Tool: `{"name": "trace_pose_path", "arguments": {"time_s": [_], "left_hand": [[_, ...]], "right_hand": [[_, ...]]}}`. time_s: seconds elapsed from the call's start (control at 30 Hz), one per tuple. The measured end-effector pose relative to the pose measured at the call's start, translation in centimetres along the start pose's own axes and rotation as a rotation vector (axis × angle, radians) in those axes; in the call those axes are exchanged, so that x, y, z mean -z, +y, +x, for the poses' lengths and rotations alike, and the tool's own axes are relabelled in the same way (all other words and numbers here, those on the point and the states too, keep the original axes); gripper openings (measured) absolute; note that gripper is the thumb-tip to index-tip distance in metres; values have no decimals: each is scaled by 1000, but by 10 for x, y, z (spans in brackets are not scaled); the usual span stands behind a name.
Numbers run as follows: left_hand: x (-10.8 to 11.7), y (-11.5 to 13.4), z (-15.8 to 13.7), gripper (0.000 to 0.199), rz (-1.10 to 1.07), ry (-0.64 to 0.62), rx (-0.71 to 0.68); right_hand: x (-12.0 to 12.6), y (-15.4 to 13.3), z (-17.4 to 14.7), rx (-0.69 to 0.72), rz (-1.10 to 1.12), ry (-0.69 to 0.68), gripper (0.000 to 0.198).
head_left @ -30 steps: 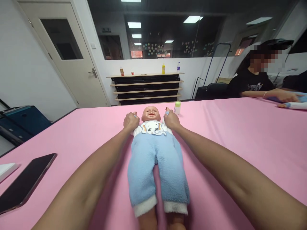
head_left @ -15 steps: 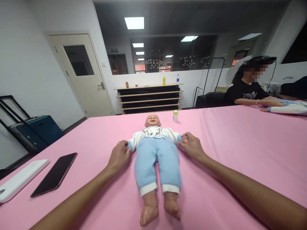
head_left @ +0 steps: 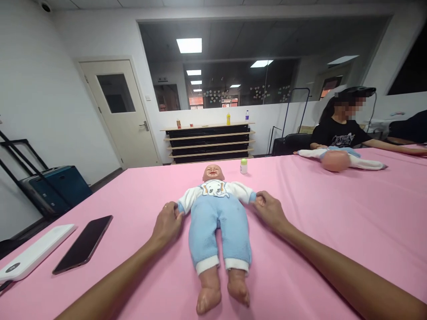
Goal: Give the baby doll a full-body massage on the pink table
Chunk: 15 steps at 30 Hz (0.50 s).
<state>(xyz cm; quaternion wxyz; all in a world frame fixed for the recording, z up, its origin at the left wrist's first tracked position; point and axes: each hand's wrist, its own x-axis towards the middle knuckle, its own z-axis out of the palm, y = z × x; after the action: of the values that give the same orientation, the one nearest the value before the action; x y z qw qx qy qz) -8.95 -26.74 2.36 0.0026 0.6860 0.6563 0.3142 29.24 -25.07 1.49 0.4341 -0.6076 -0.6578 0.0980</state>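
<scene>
A baby doll (head_left: 218, 218) in a white top and light blue trousers with an elephant face lies on its back on the pink tablecloth (head_left: 140, 191), feet toward me. My left hand (head_left: 168, 221) is closed around the doll's hand at the blue cuff on the left side. On the other side, my right hand (head_left: 269, 210) pinches the doll's other hand beside its cuff. Both doll arms are stretched outward. Just beyond the doll's head stands a small white bottle with a green cap (head_left: 243, 166).
A dark phone (head_left: 83, 243) and a white power bank (head_left: 35, 253) lie at the left. Across the table on the right sits a person (head_left: 343, 126) with a second doll (head_left: 336, 160). Behind are a low shelf (head_left: 208, 140) and, at far left, a blue suitcase (head_left: 55, 189).
The view has tilted up slightly. My hands keep hold of the doll's hands, with little movement. The person's doll has moved left and now lies on the table, head toward me.
</scene>
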Motion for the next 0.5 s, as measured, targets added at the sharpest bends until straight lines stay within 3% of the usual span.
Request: {"name": "trace_pose_path", "arguments": {"time_s": [0.13,0.23,0.37,0.5], "left_hand": [[10,2,46,34,-90,168,-18],[-3,6,102,36,-110,222,-49],[-49,8,179,31,-56,190,-26],[-105,2,224,31,86,-35,137]], "right_hand": [[5,-7,50,32,46,156,45],[-13,-13,105,30,50,199,51],[-65,-13,174,-8,-47,115,39],[-116,-2,210,-99,-266,-114,31]]}}
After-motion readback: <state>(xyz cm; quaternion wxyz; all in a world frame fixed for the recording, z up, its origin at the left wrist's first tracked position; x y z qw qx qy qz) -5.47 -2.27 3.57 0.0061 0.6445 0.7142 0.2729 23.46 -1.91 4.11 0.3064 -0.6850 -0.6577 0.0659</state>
